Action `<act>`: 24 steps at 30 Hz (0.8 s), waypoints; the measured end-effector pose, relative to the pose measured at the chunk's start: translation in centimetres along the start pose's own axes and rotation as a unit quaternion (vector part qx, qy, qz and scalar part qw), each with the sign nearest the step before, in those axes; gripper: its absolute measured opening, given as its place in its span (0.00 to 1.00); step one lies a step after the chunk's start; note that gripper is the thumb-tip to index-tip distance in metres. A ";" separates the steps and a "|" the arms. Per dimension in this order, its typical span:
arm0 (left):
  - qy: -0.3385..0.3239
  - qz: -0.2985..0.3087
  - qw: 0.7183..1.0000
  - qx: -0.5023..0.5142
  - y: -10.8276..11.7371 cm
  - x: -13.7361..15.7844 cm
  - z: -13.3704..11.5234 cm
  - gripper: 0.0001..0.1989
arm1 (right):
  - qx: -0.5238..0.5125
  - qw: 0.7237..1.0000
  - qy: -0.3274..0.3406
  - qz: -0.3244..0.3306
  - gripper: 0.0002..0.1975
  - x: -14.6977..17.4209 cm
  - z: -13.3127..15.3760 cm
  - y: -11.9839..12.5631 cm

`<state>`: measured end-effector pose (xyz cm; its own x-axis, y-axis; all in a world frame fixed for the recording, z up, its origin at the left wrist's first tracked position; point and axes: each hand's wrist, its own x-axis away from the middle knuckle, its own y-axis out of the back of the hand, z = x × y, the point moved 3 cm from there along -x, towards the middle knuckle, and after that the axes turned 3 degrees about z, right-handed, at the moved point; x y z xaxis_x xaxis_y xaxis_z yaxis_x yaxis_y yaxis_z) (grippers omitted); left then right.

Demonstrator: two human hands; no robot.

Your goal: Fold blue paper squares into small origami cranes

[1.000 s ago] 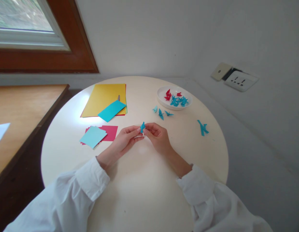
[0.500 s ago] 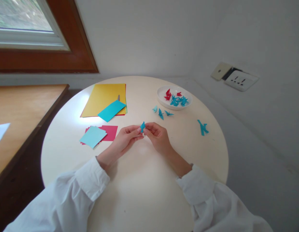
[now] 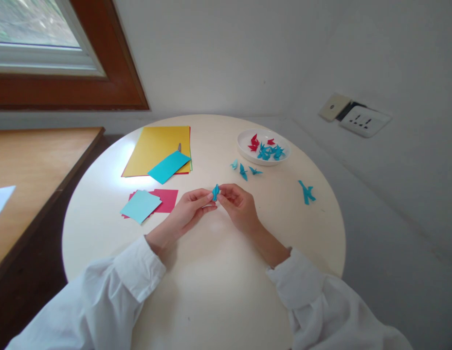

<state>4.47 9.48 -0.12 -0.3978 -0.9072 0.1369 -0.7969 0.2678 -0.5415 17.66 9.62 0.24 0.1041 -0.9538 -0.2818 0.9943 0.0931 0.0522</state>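
A small piece of folded blue paper [image 3: 215, 192] is pinched between my two hands above the middle of the table. My left hand [image 3: 194, 206] grips its left side between thumb and fingers. On the other side, the thumb and fingertips of my right hand [image 3: 241, 206] close on its right edge. The fingers partly cover the paper, so its full shape is hidden. Just beyond my hands lie a pale green paper crane [image 3: 234, 165] and two blue paper cranes [image 3: 243, 171].
A white dish [image 3: 244, 154] at the back right holds red and blue folded cranes. Blue paper strips [image 3: 306, 192] lie at right. Pale green squares [image 3: 141, 206] overlap pink squares [image 3: 168, 201] at left. Behind them, a blue sheet [image 3: 168, 167] overlaps yellow paper [image 3: 156, 143].
My right hand has shifted very slightly at the folded blue paper. Both hands keep hold of it, and everything else lies as before.
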 end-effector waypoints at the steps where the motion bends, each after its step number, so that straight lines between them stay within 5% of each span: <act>1: -0.001 0.000 1.000 -0.010 0.0 0.0 0.0 0.06 | 0.016 1.000 0.013 -0.007 0.10 0.1 0.1 0.1; 8: -0.012 0.003 0.994 -0.107 -0.2 0.1 0.0 0.08 | 0.101 0.990 0.090 -0.037 0.12 0.2 0.9 0.5; 24: -0.032 -0.030 0.990 -0.132 -0.4 0.0 -0.3 0.08 | 0.102 0.992 0.068 -0.009 0.10 0.0 0.4 0.5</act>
<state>4.62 9.43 0.35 -0.3241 -0.9403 0.1045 -0.9125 0.2815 -0.2966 18.13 9.61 0.63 0.1024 -0.9062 -0.4103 0.9721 0.0036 0.2346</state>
